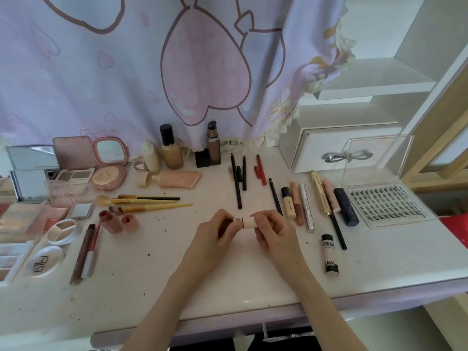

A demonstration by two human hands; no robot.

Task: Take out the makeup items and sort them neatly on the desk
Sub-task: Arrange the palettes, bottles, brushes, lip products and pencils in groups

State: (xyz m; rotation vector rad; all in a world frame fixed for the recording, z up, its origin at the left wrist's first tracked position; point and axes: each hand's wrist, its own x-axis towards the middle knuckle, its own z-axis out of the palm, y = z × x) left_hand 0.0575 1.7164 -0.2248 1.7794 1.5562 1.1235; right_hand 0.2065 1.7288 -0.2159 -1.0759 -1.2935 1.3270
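Lipstick (245, 222) pinched at both ends by left hand (215, 236) and right hand (274, 233) fingers above desk (228, 274).

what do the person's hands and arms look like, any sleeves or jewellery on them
Both forearms are bare up to the bottom edge of the picture, with no sleeves in view. The left hand and the right hand wear no gloves, and no watch or bracelet shows on either wrist. The fingernails look short and unpainted. Whether there is a ring cannot be told.
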